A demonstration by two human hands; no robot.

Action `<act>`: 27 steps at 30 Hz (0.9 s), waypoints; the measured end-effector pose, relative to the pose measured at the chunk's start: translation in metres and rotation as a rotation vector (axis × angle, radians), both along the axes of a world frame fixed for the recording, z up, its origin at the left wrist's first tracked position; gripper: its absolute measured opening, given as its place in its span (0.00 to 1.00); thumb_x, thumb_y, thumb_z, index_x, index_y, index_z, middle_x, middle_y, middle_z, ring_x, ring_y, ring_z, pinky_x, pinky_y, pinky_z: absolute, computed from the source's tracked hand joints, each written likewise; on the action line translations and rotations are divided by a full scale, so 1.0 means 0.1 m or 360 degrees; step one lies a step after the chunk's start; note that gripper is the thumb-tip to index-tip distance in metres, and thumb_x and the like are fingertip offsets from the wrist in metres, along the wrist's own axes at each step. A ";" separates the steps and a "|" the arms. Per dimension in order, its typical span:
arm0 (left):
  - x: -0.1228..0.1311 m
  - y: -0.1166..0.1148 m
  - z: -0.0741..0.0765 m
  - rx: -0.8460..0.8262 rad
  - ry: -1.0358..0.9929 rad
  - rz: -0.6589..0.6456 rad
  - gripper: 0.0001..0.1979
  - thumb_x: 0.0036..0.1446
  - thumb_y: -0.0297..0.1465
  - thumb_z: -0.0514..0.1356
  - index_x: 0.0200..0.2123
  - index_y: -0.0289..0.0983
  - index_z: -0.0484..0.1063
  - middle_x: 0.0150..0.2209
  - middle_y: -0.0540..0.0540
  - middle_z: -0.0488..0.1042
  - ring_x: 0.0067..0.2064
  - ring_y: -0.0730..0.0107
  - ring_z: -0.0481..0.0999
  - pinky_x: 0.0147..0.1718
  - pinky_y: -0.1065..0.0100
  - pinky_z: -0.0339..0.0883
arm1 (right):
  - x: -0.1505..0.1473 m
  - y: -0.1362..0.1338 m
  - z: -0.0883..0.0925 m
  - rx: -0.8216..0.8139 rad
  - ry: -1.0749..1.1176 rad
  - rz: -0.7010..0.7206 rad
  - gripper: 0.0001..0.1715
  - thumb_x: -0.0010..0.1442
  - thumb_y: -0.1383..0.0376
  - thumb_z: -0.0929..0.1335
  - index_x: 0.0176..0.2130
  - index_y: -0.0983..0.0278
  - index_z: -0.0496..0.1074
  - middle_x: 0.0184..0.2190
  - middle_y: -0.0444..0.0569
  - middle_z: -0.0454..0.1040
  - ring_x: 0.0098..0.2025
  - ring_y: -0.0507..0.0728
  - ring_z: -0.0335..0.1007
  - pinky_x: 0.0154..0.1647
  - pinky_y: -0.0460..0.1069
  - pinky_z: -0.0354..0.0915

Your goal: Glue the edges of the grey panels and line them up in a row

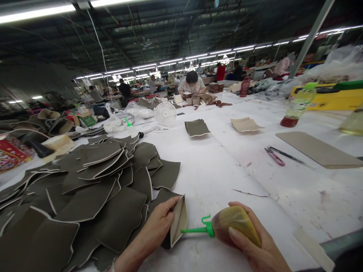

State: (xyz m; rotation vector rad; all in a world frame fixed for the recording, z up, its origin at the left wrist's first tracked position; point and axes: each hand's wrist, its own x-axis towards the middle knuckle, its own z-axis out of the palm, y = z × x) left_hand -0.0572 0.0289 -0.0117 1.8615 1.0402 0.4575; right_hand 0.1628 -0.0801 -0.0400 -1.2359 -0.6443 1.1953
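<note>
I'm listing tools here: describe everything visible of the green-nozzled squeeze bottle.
The squeeze bottle is rounded, translucent yellowish, apparently plastic, darker toward the neck. A green collar carries a hook and a long, tapering nozzle. The right hand holds it sideways over the table, nozzle pointing toward the folded leather-like piece in the left hand; the tip at its edge, contact unclear.
</note>
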 end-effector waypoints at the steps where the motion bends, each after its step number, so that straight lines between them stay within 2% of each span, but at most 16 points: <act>1: 0.00 0.00 0.01 0.0002 0.0018 0.0000 0.31 0.50 0.23 0.47 0.58 0.35 0.68 0.57 0.48 0.69 0.57 0.67 0.68 0.58 0.69 0.56 | -0.02 -0.01 0.02 -0.0005 0.0071 0.0000 0.38 0.52 0.48 0.74 0.54 0.58 0.58 0.43 0.49 0.73 0.46 0.63 0.70 0.49 0.54 0.66; 3: 0.01 0.00 0.03 0.0005 0.0080 0.0003 0.30 0.51 0.23 0.48 0.58 0.36 0.68 0.57 0.48 0.70 0.56 0.67 0.68 0.57 0.69 0.57 | -0.01 0.00 0.05 0.0017 0.0158 -0.0017 0.37 0.53 0.49 0.74 0.54 0.58 0.58 0.45 0.50 0.73 0.48 0.64 0.69 0.52 0.57 0.66; 5: 0.01 -0.01 0.03 0.0025 0.0153 0.0023 0.29 0.52 0.24 0.48 0.58 0.38 0.68 0.56 0.49 0.70 0.56 0.67 0.69 0.56 0.70 0.58 | 0.06 0.05 0.04 0.0056 0.0064 -0.0053 0.37 0.53 0.49 0.74 0.55 0.57 0.58 0.44 0.49 0.73 0.49 0.64 0.68 0.52 0.57 0.65; 10: 0.06 -0.07 0.05 0.0143 0.0285 0.0056 0.27 0.56 0.26 0.48 0.58 0.43 0.68 0.49 0.52 0.75 0.47 0.67 0.74 0.47 0.71 0.64 | 0.24 0.12 -0.04 0.0162 -0.0605 -0.0078 0.36 0.54 0.48 0.73 0.55 0.56 0.60 0.41 0.47 0.72 0.42 0.60 0.70 0.42 0.49 0.68; 13: 0.08 -0.11 0.07 0.0201 0.0366 0.0058 0.26 0.57 0.27 0.49 0.57 0.41 0.69 0.47 0.50 0.76 0.44 0.67 0.75 0.45 0.71 0.64 | 0.22 0.08 0.01 0.0218 -0.0843 -0.0040 0.34 0.53 0.49 0.74 0.53 0.58 0.63 0.46 0.48 0.70 0.45 0.60 0.69 0.43 0.47 0.67; 16: 0.09 -0.14 0.07 0.0227 0.0439 0.0061 0.26 0.57 0.28 0.50 0.58 0.39 0.68 0.47 0.49 0.76 0.44 0.66 0.75 0.45 0.70 0.64 | 0.11 0.01 0.09 0.0166 -0.0788 0.0030 0.34 0.51 0.49 0.74 0.52 0.57 0.63 0.46 0.46 0.71 0.46 0.59 0.68 0.43 0.45 0.66; 20: 0.09 -0.14 0.05 0.0247 0.0452 0.0037 0.26 0.57 0.28 0.50 0.59 0.40 0.67 0.47 0.49 0.76 0.46 0.66 0.75 0.45 0.70 0.64 | 0.06 -0.01 0.13 0.0105 -0.0584 0.0172 0.35 0.50 0.49 0.73 0.53 0.57 0.62 0.38 0.43 0.72 0.39 0.57 0.70 0.40 0.45 0.66; 24: 0.10 -0.14 0.07 0.0259 0.0460 0.0031 0.26 0.58 0.28 0.49 0.59 0.39 0.67 0.51 0.49 0.74 0.49 0.65 0.73 0.48 0.70 0.63 | 0.08 0.02 0.10 0.0157 -0.0734 0.0067 0.33 0.50 0.50 0.74 0.52 0.56 0.64 0.43 0.44 0.72 0.43 0.58 0.69 0.40 0.44 0.65; 27: 0.11 -0.15 0.09 0.0274 0.0514 0.0022 0.26 0.58 0.28 0.49 0.59 0.40 0.66 0.50 0.49 0.75 0.48 0.65 0.74 0.47 0.70 0.64 | 0.07 0.01 0.05 0.0181 -0.0648 0.0193 0.35 0.50 0.50 0.74 0.53 0.56 0.63 0.40 0.43 0.72 0.40 0.58 0.69 0.41 0.45 0.66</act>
